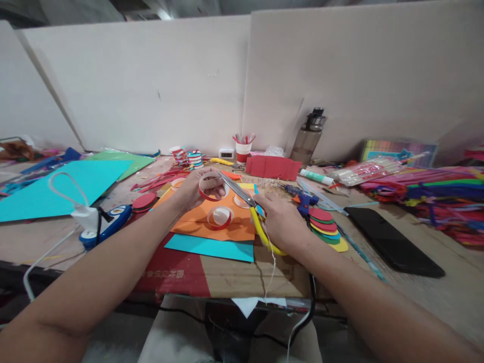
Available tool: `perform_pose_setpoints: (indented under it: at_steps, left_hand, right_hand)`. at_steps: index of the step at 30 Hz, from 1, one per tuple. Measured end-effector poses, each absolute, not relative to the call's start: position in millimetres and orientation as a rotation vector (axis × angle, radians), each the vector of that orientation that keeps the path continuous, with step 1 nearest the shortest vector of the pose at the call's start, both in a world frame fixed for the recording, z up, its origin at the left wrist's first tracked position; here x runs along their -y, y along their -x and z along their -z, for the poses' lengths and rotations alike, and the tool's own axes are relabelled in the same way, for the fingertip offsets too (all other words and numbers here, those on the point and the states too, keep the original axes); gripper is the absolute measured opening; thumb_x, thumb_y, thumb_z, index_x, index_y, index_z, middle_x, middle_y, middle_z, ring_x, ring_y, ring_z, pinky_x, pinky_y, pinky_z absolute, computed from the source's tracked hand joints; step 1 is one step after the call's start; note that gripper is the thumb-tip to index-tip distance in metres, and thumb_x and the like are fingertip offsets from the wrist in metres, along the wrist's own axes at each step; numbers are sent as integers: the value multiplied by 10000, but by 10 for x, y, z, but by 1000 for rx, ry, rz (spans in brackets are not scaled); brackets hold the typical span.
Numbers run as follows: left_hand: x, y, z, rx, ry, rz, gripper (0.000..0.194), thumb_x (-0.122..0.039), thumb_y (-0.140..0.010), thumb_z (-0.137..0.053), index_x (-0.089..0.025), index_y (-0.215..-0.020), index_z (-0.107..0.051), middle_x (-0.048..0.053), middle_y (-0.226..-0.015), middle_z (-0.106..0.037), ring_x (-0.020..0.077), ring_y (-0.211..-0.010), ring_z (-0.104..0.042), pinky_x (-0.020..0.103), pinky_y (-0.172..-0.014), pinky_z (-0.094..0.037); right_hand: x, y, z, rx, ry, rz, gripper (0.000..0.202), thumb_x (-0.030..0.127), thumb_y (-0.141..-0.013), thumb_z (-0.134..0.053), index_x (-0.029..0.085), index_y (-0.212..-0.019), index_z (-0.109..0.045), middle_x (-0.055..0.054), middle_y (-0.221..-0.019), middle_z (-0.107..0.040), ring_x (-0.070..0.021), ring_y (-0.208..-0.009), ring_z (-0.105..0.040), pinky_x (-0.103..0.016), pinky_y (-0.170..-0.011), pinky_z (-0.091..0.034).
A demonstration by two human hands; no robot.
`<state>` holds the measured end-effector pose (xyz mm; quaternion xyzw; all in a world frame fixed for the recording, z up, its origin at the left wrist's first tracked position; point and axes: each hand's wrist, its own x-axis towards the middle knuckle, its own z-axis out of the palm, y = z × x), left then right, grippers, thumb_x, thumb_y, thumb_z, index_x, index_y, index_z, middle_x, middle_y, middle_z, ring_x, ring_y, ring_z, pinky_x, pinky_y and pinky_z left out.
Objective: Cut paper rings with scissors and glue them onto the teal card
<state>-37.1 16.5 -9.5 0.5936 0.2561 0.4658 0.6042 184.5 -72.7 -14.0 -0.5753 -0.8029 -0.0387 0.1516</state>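
Observation:
My left hand point(202, 189) pinches a red and white paper ring point(205, 194) above orange paper point(236, 230). In my right hand point(280, 219) are yellow-handled scissors point(260, 229), whose blades point up and left and reach the rim of the ring. Another red and white ring point(229, 220) lies on the orange paper just below. A blue sheet point(212, 245) sticks out under the orange one. Whether the scissor blades are parted is hard to make out.
To the right are a black phone point(393, 242), stacked coloured discs point(328, 229) and a blue glue gun point(302, 199). A bottle point(308, 138) stands behind. On the left are a blue power strip point(106, 227) with cables and a large turquoise sheet point(71, 189).

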Motion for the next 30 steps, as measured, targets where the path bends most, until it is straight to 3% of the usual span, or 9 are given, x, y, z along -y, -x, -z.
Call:
perform_pose_setpoints:
  at_steps: [12,21,30]
  left_hand:
    - [-145,350,42,-640,-1316,-1160,348,-324,-644,-827,-128,-796,-584,15,-625,-653,108,-542,-625,182,-492,-488]
    - [-154,354,105,-620,-1345,-1146,342,-321,-667,-816,-137,-808,-565,10,-599,-642,100,-534,-611,182,-510,-481]
    - [-152,357,91,-600,-1360,-1102,330,-327,-669,-812,-118,-787,-585,17,-613,-643,102,-529,-614,183,-496,-480]
  right_hand:
    - [708,-1843,139,2281,1658,57,366,219,-869,-487,214,-1222,-583,-113,-1060,-655,-237,-947,-587,-296,-762,-398]
    - [700,-1839,156,2288,1702,149,397,337,-878,-500,237,-1255,-574,-124,-1094,-618,-254,-881,-586,-302,-665,-372]
    - [684,-1848,169,2298,1664,84,413,276,-883,-474,221,-1284,-556,-130,-1091,-630,-257,-934,-588,-326,-754,-405]
